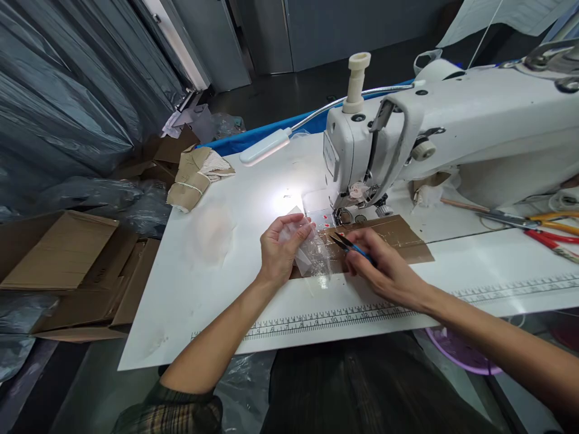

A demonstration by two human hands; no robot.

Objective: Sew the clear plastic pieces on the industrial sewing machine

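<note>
Between the thumb and fingers of my left hand (284, 247) is a piece of clear, filmy plastic (319, 250), its free part spread to the right. My right hand (384, 262) is closed around blue-handled thread snips (348, 242), whose dark blades stand apart and point left at the film's edge. Brown tape (398, 238) covers the strip of table under both hands. Just behind them is the needle area of a white sewing machine (362, 157). Whether the blades touch the film I cannot tell.
A small lamp (266, 146) on a bendy neck lights the white table (181, 301). A tied brown bundle (194, 178) lies at the back left. Scissors (511, 220) and red-handled pliers (549, 241) rest at the right. Cardboard boxes (99, 289) stand left of the table.
</note>
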